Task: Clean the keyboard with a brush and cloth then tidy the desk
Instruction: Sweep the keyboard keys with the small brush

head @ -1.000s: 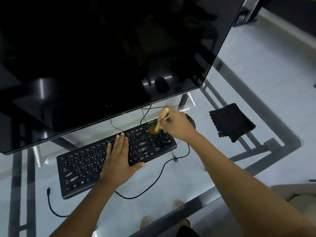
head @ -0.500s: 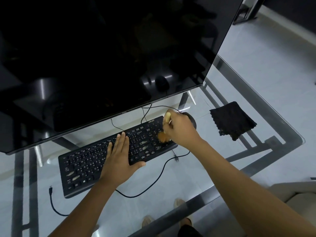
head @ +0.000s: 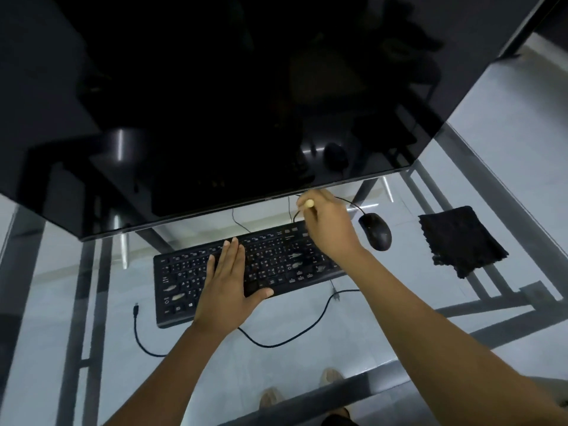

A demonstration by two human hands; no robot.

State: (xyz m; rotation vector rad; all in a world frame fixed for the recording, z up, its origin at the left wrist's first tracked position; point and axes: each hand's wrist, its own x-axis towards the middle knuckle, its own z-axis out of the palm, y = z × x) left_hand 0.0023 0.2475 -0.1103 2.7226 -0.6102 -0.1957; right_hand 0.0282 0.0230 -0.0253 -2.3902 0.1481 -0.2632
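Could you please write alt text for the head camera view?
A right hand holds a brush over a black keyboard that the flat left hand steadies on a glass desk; mouse and black cloth lie right.

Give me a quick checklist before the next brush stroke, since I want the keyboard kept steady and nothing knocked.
1. Keyboard held steady: ok, the left hand lies flat on its keys.
2. Brush gripped: ok, the right hand is curled round the handle.
3. Bristles on the keys: cannot tell, the hand hides them.
4. Mouse clear of the stroke: ok, it lies apart, right of the keyboard.
5. Cloth ready for later: ok, it lies untouched further right.
6. Room under the monitor: not ok, the handle tip nearly meets its lower edge.
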